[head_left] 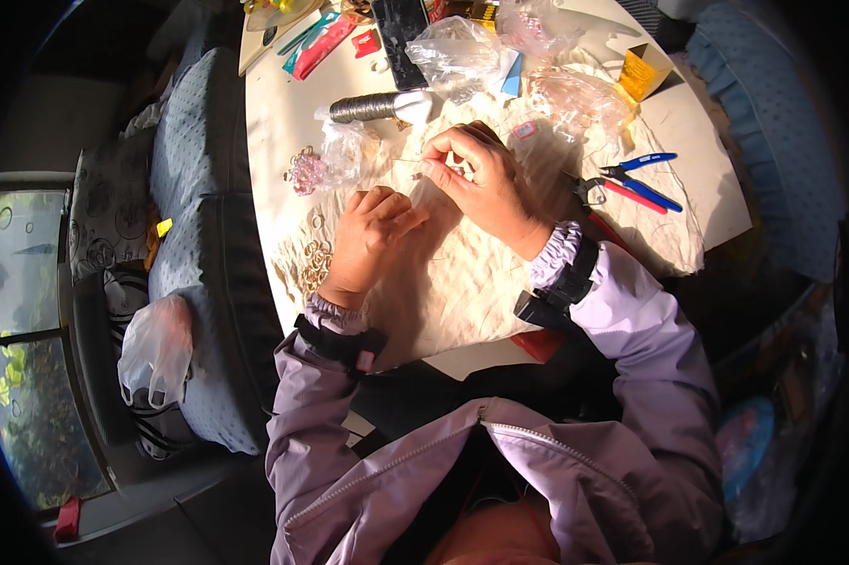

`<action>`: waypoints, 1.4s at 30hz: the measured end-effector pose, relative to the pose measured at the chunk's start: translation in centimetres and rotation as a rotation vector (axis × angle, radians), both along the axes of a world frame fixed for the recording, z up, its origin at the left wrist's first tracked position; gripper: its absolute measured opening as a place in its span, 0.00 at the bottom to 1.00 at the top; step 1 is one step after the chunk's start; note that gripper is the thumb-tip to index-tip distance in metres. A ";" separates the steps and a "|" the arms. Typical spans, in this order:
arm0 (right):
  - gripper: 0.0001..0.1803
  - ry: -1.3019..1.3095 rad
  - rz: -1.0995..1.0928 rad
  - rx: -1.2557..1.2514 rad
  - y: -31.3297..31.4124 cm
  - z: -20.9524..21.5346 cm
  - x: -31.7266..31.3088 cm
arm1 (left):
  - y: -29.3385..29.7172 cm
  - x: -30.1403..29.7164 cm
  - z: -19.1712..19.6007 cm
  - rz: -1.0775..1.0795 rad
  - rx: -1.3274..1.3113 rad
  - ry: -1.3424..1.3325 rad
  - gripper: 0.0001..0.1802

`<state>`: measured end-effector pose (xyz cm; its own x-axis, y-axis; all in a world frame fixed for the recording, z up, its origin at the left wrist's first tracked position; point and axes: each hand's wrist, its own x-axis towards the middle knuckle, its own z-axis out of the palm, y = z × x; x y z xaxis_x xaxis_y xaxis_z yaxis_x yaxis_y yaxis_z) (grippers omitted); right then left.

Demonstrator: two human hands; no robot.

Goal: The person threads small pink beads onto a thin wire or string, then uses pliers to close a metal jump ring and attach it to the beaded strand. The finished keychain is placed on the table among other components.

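Over a cream cloth [462,301] on the table, my right hand [488,179] pinches with thumb and forefinger. A thin strand seems to run near its fingertips, too fine to name. Just left and nearer to me, my left hand [373,235] is closed, its fingers curled and the thumb pointing toward the right hand. What it holds, if anything, is hidden. Gold-coloured rings [316,262] lie beside my left wrist. Beyond that hand is a cluster of pink beads [304,172] next to a clear plastic bag [347,155].
A spool of dark wire [363,106] lies at the far side. Pliers with blue and red handles [641,188] rest to the right. A black phone [401,42] and crumpled clear packaging [457,56] are at the back. A blue dotted sofa [194,141] stands left.
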<state>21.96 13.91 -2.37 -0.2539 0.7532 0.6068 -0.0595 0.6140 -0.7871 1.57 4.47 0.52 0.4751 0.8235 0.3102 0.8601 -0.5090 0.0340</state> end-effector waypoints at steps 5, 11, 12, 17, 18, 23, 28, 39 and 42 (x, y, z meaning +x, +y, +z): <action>0.08 -0.004 0.001 -0.004 0.2 -0.4 -0.2 | 0.2 -0.6 -0.3 -0.055 -0.002 0.027 0.16; 0.07 0.001 -0.001 -0.015 0.2 -0.4 -0.2 | 0.6 -0.4 -0.9 -0.071 0.018 0.041 0.13; 0.07 0.008 0.000 -0.020 0.1 -0.2 -0.2 | 0.7 -0.4 -1.0 -0.068 -0.004 0.035 0.11; 0.06 0.025 -0.071 -0.016 0.1 0.4 0.3 | 0.9 0.2 -1.0 -0.023 -0.013 -0.061 0.08; 0.06 0.061 -0.083 -0.056 0.1 0.4 0.3 | 0.9 0.5 -0.8 -0.007 -0.004 -0.080 0.07; 0.06 0.137 -0.119 -0.237 1.0 -0.3 0.1 | 1.4 1.9 2.1 0.199 0.060 -0.275 0.03; 0.04 -0.024 -0.103 -0.139 0.6 -1.0 -0.4 | 4.3 4.0 5.2 0.258 0.185 -0.421 0.03; 0.07 -0.107 0.064 0.038 0.1 -1.5 -0.5 | 0.7 10.9 9.2 0.182 -0.309 -1.305 0.11; 0.07 -0.157 0.100 0.062 0.1 -1.2 -0.4 | -4.0 12.7 11.2 -0.184 -0.377 -1.508 0.15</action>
<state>21.60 14.00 -3.55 -0.4205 0.6818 0.5987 -0.0024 0.6590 -0.7522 14.26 0.43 11.72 0.0265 0.9280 0.3716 -0.1544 -0.3635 0.9187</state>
